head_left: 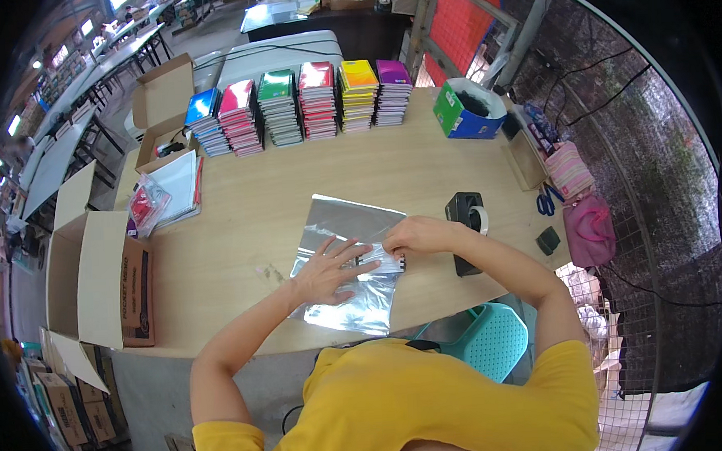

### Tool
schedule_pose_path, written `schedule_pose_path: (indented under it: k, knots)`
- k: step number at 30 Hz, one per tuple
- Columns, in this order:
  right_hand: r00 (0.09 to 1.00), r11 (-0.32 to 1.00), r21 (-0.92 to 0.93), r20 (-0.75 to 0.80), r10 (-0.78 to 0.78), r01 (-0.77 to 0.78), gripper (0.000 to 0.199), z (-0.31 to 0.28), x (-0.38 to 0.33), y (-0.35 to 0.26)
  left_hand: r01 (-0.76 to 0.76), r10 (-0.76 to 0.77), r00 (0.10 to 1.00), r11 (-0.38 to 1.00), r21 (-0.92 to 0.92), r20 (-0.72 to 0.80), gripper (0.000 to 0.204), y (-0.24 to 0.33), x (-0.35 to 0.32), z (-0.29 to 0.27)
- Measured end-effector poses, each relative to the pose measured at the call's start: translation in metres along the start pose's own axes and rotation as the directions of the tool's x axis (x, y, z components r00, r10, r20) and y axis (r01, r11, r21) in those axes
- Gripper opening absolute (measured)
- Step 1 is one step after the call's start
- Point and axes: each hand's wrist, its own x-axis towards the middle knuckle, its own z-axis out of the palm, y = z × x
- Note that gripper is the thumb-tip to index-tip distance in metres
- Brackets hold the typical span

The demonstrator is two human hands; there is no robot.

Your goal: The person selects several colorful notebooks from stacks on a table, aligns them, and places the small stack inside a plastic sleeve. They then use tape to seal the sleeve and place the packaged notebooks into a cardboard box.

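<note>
A clear, shiny plastic sheet lies on the table in front of me, one corner pointing away. Under my hands, on or inside the plastic, is a small spiral notebook; its black coils show at the right side, and much of it is covered. My left hand rests flat across the plastic and the notebook's left part, fingers spread. At the sheet's right edge, just above the coils, the fingers of my right hand are pinched together; what is between them is hidden. A black tape dispenser stands beside my right wrist.
Several stacks of notebooks in different colours line the far side. An open carton stands left, near papers. A green-blue box, scissors and a pink pouch sit right. A teal stool is below the edge.
</note>
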Motion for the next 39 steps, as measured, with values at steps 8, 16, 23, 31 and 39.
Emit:
schedule_pose_path:
  k: [8, 16, 23, 31, 39]
  knots:
    - [0.987, 0.998, -0.066, -0.163, 0.005, -0.016, 0.017, 0.014, 0.015, -0.006, -0.065, 0.062, 0.992, 0.997, 0.029, 0.11, 0.084, -0.014, 0.015, -0.001]
    - [0.829, 0.683, 0.73, -0.359, 0.429, -0.038, 0.086, 0.093, 0.005, 0.023, -0.044, 0.015, 0.98, 0.989, -0.142, -0.2, 0.073, -0.01, 0.022, 0.018]
    - [0.827, 0.587, 0.81, -0.342, 0.447, 0.018, 0.104, 0.101, 0.006, 0.032, 0.109, -0.216, 0.749, 0.973, -0.205, -0.627, 0.047, 0.034, 0.039, 0.037]
    - [0.85, 0.547, 0.837, -0.274, 0.449, -0.019, 0.1, 0.098, 0.006, 0.033, 0.177, -0.325, 0.75, 0.938, -0.298, -0.576, 0.048, 0.036, 0.033, 0.034]
    - [0.817, 0.315, 0.949, -0.192, 0.544, 0.013, 0.102, 0.102, 0.004, 0.051, 0.047, -0.699, 0.605, 0.51, -0.859, -0.381, 0.05, 0.024, 0.064, 0.073]
